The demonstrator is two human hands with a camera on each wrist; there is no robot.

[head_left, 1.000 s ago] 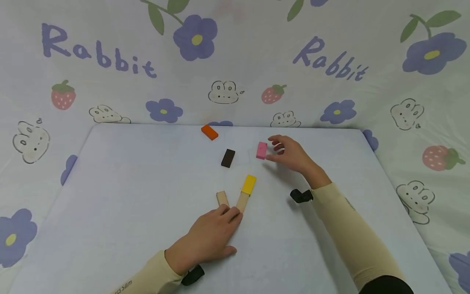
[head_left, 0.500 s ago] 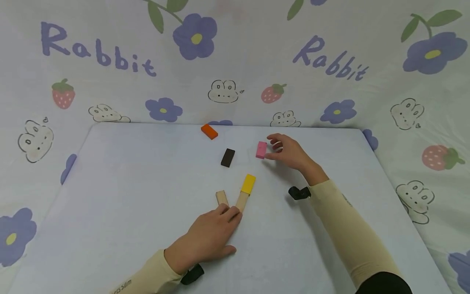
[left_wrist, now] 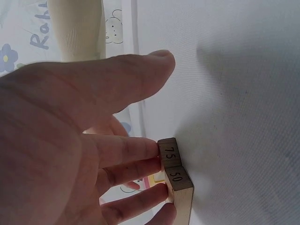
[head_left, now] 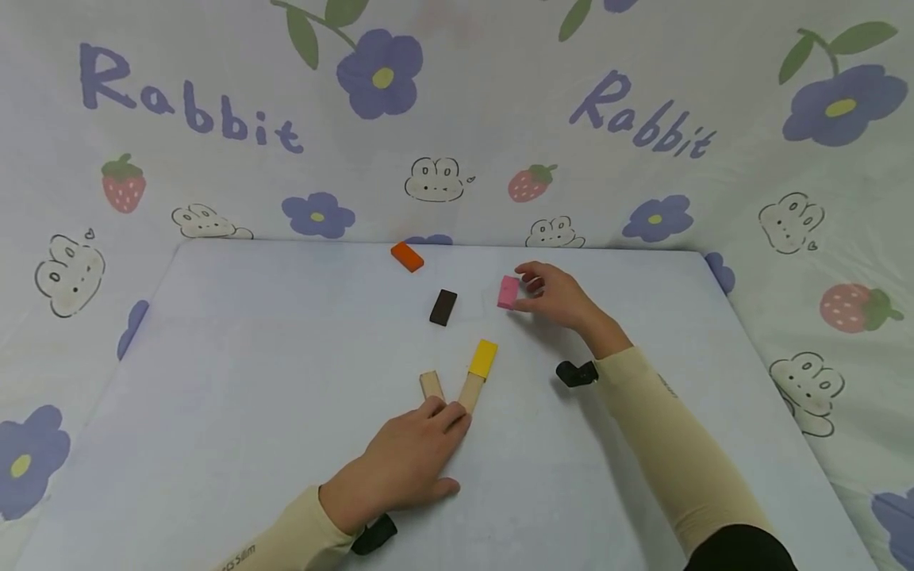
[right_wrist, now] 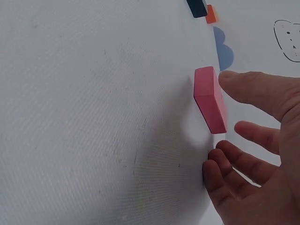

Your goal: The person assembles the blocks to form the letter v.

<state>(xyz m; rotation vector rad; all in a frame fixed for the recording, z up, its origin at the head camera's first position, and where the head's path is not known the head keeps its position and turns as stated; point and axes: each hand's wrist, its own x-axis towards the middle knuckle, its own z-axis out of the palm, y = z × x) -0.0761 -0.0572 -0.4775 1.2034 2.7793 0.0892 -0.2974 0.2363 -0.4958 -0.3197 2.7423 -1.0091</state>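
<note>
The two hands are well apart. On the near side of the yellow block (head_left: 483, 360), the left hand (head_left: 403, 456) clamps nothing; its extended fingers touch two wooden blocks (head_left: 470, 392), of which one meets the yellow block. Beyond the yellow block and to its right, the pink block (head_left: 508, 293) lies on the counter (head_left: 271, 357). The right hand (head_left: 564, 300) is unclosed just beside it; I cannot tell if the thumb touches. Beyond the yellow block, to its left, lie the dark block (head_left: 443, 308) and, farther, the orange block (head_left: 408, 257)
</note>
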